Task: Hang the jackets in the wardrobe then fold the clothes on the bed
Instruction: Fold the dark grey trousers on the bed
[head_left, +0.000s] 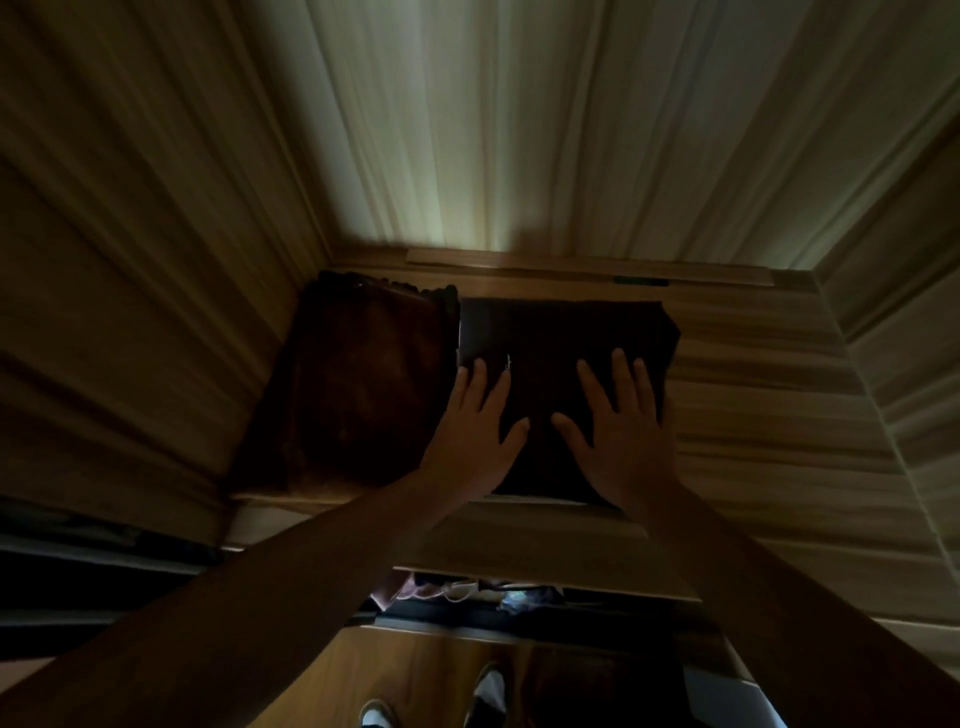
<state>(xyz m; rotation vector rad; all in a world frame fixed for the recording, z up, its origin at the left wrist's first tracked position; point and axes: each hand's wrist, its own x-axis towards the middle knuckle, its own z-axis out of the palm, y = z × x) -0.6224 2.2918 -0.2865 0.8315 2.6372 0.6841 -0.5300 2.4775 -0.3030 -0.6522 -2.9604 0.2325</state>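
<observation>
Folded dark garment (563, 332) lies flat on a wooden shelf (753, 395) inside the wardrobe, directly ahead of you and a little right of the shelf's middle. It reads as a squarish block. Its far edge runs left to right, parallel to the back panel (493, 130) and a little short of it, while its near edge sits at the shelf's front lip. In this dim light you cannot tell which side is longer, so no clear long axis shows. Its sides sit square with the shelf.

Your hands cover only the near half of it, and the far half lies bare beyond your fingertips. Your left hand (470, 431) rests palm down on the near left part, fingers straight and fanned, pointing toward the back panel, thumb angled inward. Your right hand (623, 431) mirrors it on the near right part, flat and spread, with the outer fingers close to the garment's right edge. Neither hand curls round the cloth. Both lie on top of it, and the two thumbs are near each other but apart.

Just beside the garment on its left, touching or nearly so, sits a brown folded item (363, 395) pushed into the shelf's left corner. Bare shelf extends to the right of the garment. Below the shelf's front, the tops of other clothes (457, 590) show in the compartment underneath. Lower still, your shoes (488, 686) stand on a wooden floor (415, 670).
</observation>
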